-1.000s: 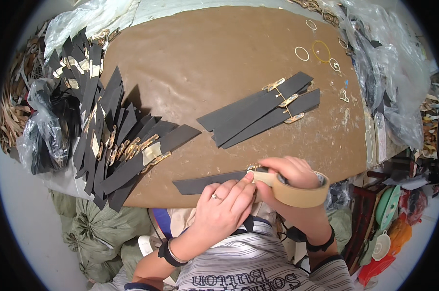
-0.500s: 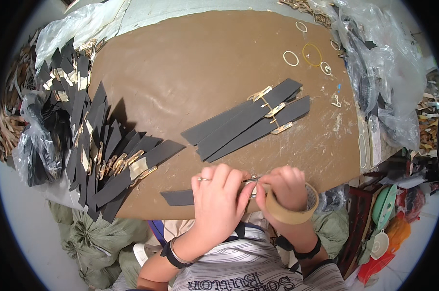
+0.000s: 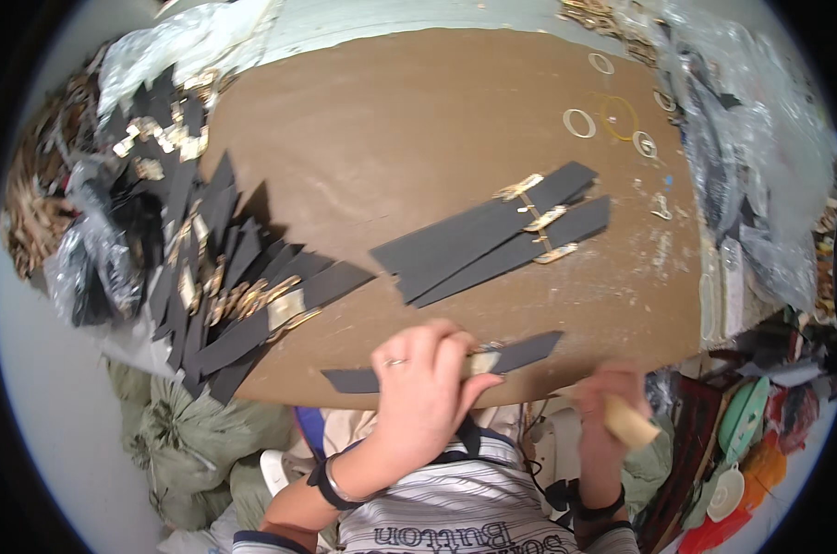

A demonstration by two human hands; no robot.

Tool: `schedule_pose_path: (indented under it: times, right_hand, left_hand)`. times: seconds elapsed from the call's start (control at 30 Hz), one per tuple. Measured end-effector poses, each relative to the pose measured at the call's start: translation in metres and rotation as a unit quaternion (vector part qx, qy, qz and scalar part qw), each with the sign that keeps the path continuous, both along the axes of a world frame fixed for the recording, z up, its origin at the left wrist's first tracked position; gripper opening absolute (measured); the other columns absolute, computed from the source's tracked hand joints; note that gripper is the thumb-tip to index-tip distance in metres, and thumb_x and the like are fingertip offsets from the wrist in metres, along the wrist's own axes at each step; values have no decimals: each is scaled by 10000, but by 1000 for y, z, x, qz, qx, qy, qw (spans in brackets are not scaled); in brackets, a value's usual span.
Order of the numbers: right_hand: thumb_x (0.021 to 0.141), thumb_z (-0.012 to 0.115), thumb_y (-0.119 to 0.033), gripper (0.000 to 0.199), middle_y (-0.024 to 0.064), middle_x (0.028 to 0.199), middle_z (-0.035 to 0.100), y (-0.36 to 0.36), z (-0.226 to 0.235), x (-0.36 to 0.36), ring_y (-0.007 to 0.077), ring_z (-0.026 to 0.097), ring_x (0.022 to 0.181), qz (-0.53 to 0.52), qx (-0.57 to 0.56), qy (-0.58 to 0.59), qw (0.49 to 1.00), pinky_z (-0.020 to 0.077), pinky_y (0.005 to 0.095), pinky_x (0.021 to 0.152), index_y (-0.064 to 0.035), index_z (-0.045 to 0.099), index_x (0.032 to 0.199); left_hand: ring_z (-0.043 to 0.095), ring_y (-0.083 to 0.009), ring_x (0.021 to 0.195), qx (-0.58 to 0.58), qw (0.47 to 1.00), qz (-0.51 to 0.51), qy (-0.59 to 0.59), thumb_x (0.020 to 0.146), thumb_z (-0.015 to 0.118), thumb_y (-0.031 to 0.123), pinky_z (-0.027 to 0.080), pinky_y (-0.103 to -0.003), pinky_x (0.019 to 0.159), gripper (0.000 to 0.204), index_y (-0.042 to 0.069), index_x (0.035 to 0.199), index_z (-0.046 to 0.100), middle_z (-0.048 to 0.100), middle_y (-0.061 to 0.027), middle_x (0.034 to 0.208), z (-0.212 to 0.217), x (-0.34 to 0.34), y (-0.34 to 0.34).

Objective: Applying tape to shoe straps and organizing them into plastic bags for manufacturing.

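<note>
Near the table's front edge, my left hand (image 3: 423, 383) is closed over a dark strip (image 3: 529, 349), covering its middle. The strip's pointed ends stick out on both sides, and a patch of pale tape (image 3: 480, 366) shows on it beside my thumb. Off to the right, past the front edge, is my right hand (image 3: 608, 392), smeared by motion. A roll of tan tape (image 3: 631, 423) is at that hand, seen nearly edge-on; how the fingers lie is unclear. Beyond my hands lie several dark strips (image 3: 479, 235) with gold-coloured metal links (image 3: 546, 219) across them.
A large heap of dark strips with links and tape (image 3: 224, 314) fills the table's left side. Rubber bands (image 3: 580, 123) lie at the far right. Clear plastic bags (image 3: 742, 166) border the right edge. Green sacks (image 3: 192, 425) stand below on the left.
My right hand has moved away from the strip, to the right and toward me, with the tape roll. My left hand stays on the strip, whose right end now shows with tape on it.
</note>
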State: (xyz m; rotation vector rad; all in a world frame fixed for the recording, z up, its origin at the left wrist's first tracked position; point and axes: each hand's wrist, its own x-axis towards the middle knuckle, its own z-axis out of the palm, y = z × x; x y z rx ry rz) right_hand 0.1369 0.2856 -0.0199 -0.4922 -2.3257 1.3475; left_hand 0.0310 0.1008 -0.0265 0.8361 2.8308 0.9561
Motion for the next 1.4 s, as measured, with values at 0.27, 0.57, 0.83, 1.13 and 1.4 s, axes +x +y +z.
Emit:
schedule_pose_path:
  times: [0.27,0.57,0.83,1.13,1.4]
  right_hand:
    - [823,666,-49,201,67,897,565,32,-2,-2,128,495,838,23,-239,21,971,393,265,757,41,668,1003]
    - [840,678,51,622,35,882,635,10,16,-2,42,534,719,119,-291,-47,948,439,177,636,58,453,1420]
    - [820,703,41,461,44,879,645,15,15,9,59,559,739,42,-337,-64,938,448,191,635,61,599,1269]
    - [847,683,-59,304,72,818,621,-6,23,-36,150,584,732,122,-107,-77,984,457,272,659,-10,666,1147]
    - [825,641,-81,255,121,851,642,-28,4,-65,272,609,766,152,19,-76,985,484,357,701,-16,671,1071]
  left_hand:
    - [604,-279,769,-12,978,194,74,768,807,207,462,-382,691,347,61,1009,605,618,-100,850,38,-41,-53]
    - [491,-360,1269,-9,992,-24,121,827,726,154,405,-428,1019,583,5,1335,481,551,-186,1312,20,-73,32]
    - [589,-329,1085,6,991,-132,25,828,600,-26,473,-397,917,358,9,1184,578,606,-149,1202,24,-52,15]
    - [587,-301,1048,3,993,-118,21,721,758,21,480,-406,881,379,47,1086,662,620,-109,1173,25,0,-26]
    - [575,-246,1087,58,982,-168,67,777,708,144,476,-350,842,331,67,1089,629,581,-99,1306,-12,19,-32]
